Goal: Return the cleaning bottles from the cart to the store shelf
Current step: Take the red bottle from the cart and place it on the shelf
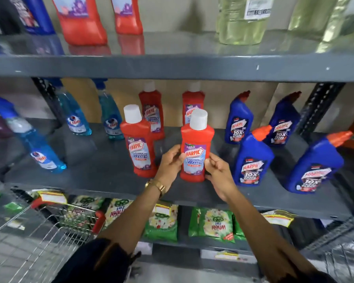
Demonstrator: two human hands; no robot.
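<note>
A red Harpic bathroom cleaner bottle (pixel 196 148) with a white cap stands upright at the front of the grey middle shelf (pixel 102 176). My left hand (pixel 170 162) grips its left side and my right hand (pixel 217 170) grips its right side, fingers on the label. A second red Harpic bottle (pixel 138 141) stands just to its left, and two more stand behind. The wire cart (pixel 39 231) shows at the lower left; no bottles are visible in the part I see.
Blue Harpic toilet cleaner bottles (pixel 253 158) stand to the right, blue Colin spray bottles (pixel 76 117) to the left. The upper shelf (pixel 172 64) holds large red and clear bottles. Green Wheel detergent packs (pixel 213 223) lie on the shelf below.
</note>
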